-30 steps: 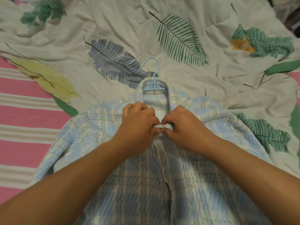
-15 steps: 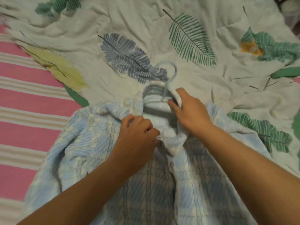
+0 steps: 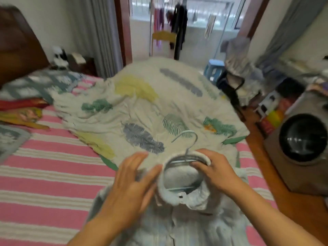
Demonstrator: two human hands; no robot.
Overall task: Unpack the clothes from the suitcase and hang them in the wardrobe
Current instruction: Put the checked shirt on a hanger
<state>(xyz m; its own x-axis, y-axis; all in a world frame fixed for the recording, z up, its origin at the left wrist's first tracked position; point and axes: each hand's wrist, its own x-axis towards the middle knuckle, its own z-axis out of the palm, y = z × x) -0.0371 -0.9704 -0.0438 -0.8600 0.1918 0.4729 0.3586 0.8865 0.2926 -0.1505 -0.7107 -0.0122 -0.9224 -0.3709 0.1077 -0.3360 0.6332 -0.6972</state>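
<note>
The right hand (image 3: 215,172) is gripping the shirt (image 3: 179,201) collar and hanger (image 3: 186,151) together. Just beside it, the left hand (image 3: 131,185) is resting flat, fingers straight, against the collar's other side (the shirt is lying on the bed (image 3: 44,174)).

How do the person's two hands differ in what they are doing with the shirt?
The left hand has straight, spread fingers lying flat against the plaid shirt at the collar's side; the right hand curls its fingers round the collar and the hanger inside it. Both touch the shirt near the collar.

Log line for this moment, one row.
shirt on hanger | right hand grips collar | left hand open on shoulder | on bed
</note>
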